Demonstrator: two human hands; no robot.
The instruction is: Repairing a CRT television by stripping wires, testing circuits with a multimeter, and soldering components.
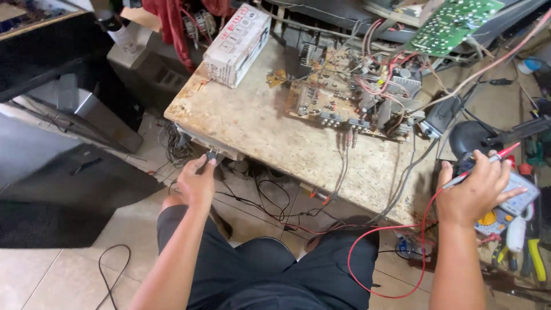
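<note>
1. Your left hand (197, 182) is at the near-left edge of the surface (258, 123), fingers (202, 165) pinched shut on a small dark plug (211, 155) that sits against the surface's front lip.
2. Your right hand (472, 192) is off the right end of the surface, fingers closed around a red test probe (488, 162); its tip points up and to the right.
3. The same hand rests against a grey multimeter (519, 198), which lies just beyond your knuckles among hand tools (528, 250).
4. A red lead (367, 252) loops from the right hand down across your lap and back up.
5. A bare circuit board chassis (350, 95), crowded with components and coloured wires, sits on the far right part of the surface, well apart from both hands.
6. A white carton (238, 45) lies tilted at the far-left corner of the surface.
7. A green circuit board (453, 23) hangs above the chassis at the top right.
8. Dark cables (270, 198) trail under the surface near your knees.
9. A black cabinet (57, 178) stands on the tiled floor to your left.
</note>
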